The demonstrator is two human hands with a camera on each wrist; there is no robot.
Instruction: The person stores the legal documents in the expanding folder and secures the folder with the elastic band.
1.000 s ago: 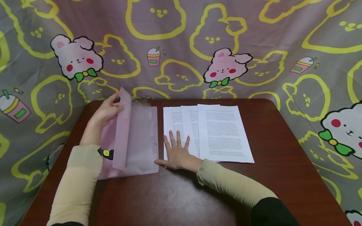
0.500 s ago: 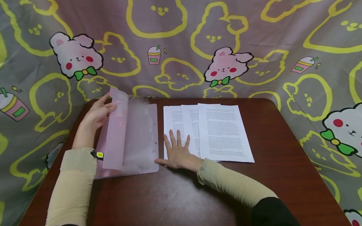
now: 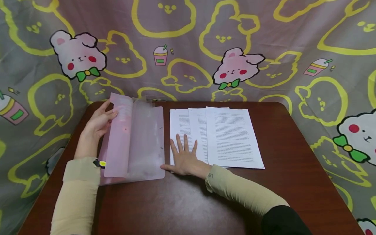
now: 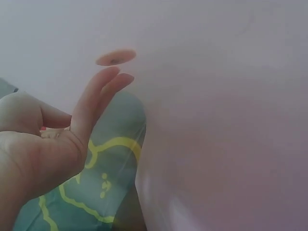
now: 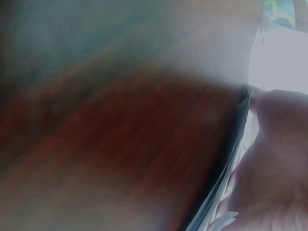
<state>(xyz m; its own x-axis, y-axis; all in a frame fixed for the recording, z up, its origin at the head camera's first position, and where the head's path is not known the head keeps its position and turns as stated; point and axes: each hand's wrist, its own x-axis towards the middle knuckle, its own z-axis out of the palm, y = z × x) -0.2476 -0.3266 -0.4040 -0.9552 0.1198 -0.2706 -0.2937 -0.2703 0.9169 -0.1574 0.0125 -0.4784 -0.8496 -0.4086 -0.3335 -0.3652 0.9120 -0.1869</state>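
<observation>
A translucent pink plastic folder [image 3: 147,143] lies on the left of the table. Its raised cover [image 3: 118,137] curls up, and my left hand [image 3: 98,122] pinches that cover near its upper left edge. In the left wrist view, the fingers of the left hand [image 4: 62,139] reach up against the pale plastic sheet [image 4: 216,110]. My right hand [image 3: 185,161] rests flat with spread fingers across the lower left of the printed papers [image 3: 230,137], its thumb reaching the folder's right edge. The right wrist view shows part of the right hand [image 5: 279,163] beside the paper edges.
The papers form overlapping stacks, fanned out to the right of the folder. Beneath everything is a dark brown wooden table [image 3: 188,205] with rounded back corners. A patterned curtain [image 3: 188,42] with cartoon animals hangs close behind and along both sides.
My left hand has moved left and slightly down, drawing the folder's cover further over to the left. The right hand has stayed in place on the papers.
</observation>
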